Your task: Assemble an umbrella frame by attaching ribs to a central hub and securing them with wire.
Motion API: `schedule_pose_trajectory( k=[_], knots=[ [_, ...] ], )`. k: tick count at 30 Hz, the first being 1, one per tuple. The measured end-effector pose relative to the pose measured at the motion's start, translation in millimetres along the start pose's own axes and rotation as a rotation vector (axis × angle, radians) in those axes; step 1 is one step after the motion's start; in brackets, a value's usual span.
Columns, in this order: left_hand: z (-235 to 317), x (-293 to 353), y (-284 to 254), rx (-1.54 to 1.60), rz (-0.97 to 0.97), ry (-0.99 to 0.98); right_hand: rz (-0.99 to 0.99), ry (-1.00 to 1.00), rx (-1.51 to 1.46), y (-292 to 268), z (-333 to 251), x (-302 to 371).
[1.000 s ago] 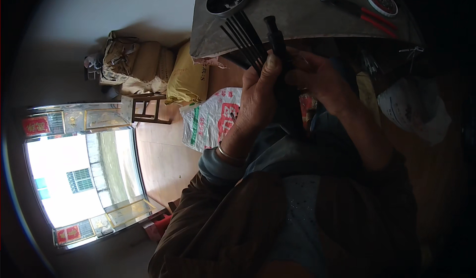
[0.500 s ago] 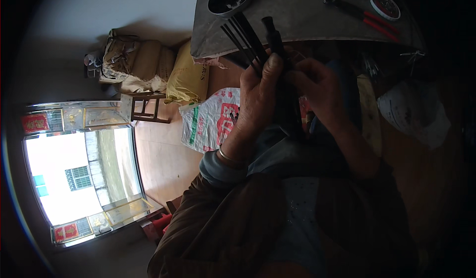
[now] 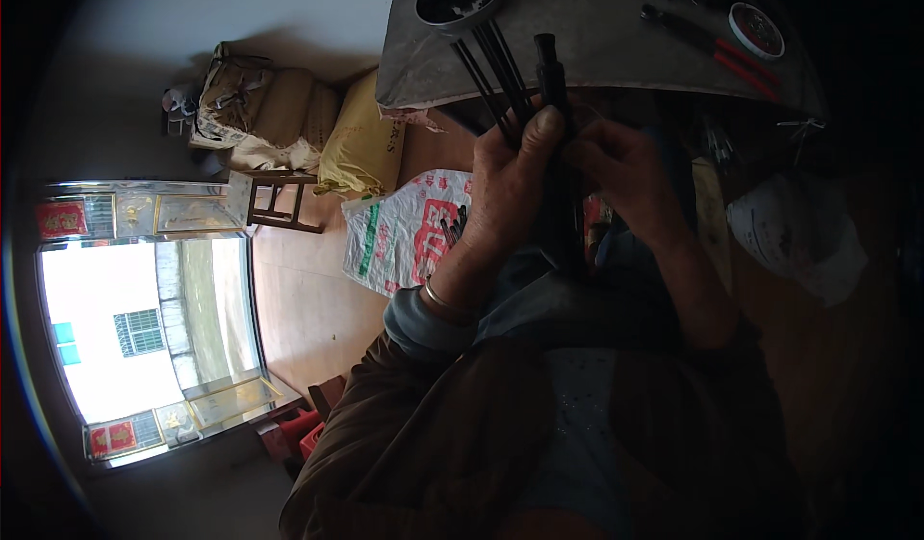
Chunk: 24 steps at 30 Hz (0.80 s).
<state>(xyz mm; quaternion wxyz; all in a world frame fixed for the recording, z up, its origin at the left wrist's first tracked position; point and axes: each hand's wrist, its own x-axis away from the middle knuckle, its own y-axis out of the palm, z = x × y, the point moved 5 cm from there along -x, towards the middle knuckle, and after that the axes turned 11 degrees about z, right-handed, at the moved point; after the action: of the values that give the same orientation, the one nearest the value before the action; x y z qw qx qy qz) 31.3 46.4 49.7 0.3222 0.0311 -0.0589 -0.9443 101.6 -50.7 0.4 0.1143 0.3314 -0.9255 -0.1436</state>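
A bundle of long, thin black rods [image 3: 499,73] stands up out of my left hand [image 3: 510,184], which is closed around it with the thumb on top. Beside them rises a thicker black rod [image 3: 551,78] with a narrow neck and a wider tip, gripped in the same hand. My right hand [image 3: 621,165] is close against that thicker rod, its thumb and fingers pinched together. Whatever lies in that pinch is too dark and small to make out. The lower ends of the black pieces run down into shadow over my lap.
Ahead, a grey table [image 3: 602,64] carries a dark bowl [image 3: 460,28], red-handled pliers [image 3: 743,66] and a small white-rimmed dish [image 3: 734,25]. On the left are a yellow sack [image 3: 361,145], a wooden stool [image 3: 298,215] and a printed white sack [image 3: 385,227]. A clear plastic bag [image 3: 799,232] hangs right.
The view has shifted slightly. The rods stand a little more upright and sit slightly further right in view, and both hands keep nearly the same hold.
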Motion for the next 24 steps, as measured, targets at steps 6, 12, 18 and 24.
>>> schedule_pose_trajectory(
  k=[6, 12, 18, 24],
  knots=[
    [0, 2, 1, -0.064, 0.037, 0.019, -0.021, -0.014, 0.058, 0, -3, -2],
    [-3, 3, 3, -0.011, 0.081, 0.029, -0.020, -0.011, -0.008, 0, -2, -1],
    [-7, 3, 4, 0.061, 0.116, 0.038, -0.002, -0.020, 0.021, 0, -5, 2],
    [-9, 4, 3, 0.109, 0.128, 0.043, 0.051, -0.020, 0.047, 1, -5, 2]
  ],
)
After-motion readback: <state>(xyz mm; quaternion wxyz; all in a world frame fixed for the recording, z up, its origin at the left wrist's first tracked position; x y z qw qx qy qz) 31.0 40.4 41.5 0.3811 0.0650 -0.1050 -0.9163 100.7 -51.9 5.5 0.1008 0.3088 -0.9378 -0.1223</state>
